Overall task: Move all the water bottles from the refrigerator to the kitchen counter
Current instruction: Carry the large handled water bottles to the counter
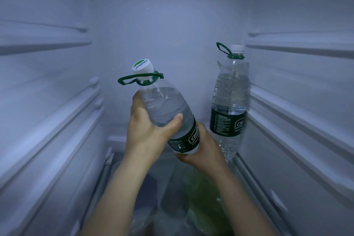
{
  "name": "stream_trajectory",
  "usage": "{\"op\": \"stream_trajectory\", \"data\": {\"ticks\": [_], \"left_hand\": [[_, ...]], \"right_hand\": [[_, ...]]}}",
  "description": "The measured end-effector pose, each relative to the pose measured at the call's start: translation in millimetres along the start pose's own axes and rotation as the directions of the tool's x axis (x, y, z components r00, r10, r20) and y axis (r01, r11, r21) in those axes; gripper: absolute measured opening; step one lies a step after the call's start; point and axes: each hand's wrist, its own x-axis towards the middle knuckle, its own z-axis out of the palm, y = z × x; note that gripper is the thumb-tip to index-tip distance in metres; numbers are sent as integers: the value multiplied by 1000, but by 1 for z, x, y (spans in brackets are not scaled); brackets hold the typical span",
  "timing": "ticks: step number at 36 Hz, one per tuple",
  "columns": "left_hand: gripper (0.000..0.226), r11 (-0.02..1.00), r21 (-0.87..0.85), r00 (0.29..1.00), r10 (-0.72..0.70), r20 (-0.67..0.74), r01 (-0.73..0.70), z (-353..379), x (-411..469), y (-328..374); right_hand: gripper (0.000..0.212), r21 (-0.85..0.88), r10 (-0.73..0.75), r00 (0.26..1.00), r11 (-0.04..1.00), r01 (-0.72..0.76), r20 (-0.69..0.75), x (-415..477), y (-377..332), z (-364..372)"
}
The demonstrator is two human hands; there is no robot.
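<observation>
- A water bottle [166,105] was held inside the refrigerator [172,15] by both hands; it was tilted, with its white cap [142,66] turned up and to the left; a green carry loop [134,79] was ringed round its neck.
- The left hand [149,132] was wrapped round the clear upper body of that bottle, the thumb laid across the front; the right hand [201,149] was curled round the lower part from beneath, at the dark green label [188,141].
- A second bottle [229,97] was seen at the right, close against the side wall and leaning slightly; it was touched by neither hand; a like cap and loop were borne on it.
- Its base was set on a clear shelf [110,159]; a greenish thing [205,193] was dimly seen beneath the glass, too blurred to be named.
- Ribbed rails [57,44] were seen along both side walls.
</observation>
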Motion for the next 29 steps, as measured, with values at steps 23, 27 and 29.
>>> {"op": "stream_trajectory", "data": {"ticks": [23, 27, 29], "left_hand": [[81, 1000, 6, 999, 5, 37, -5, 6, -23, 11], [87, 1000, -17, 999, -2, 45, 3, 2, -26, 16], [88, 1000, -19, 999, 0, 52, 1, 2, -29, 20]], "right_hand": [[76, 18, 12, 1000, 1000, -11, -17, -13, 5, -9], [77, -4, 10, 999, 1000, -10, -36, -22, 1, -15], [74, 17, 12, 999, 1000, -11, -35, -30, -1, -19]]}}
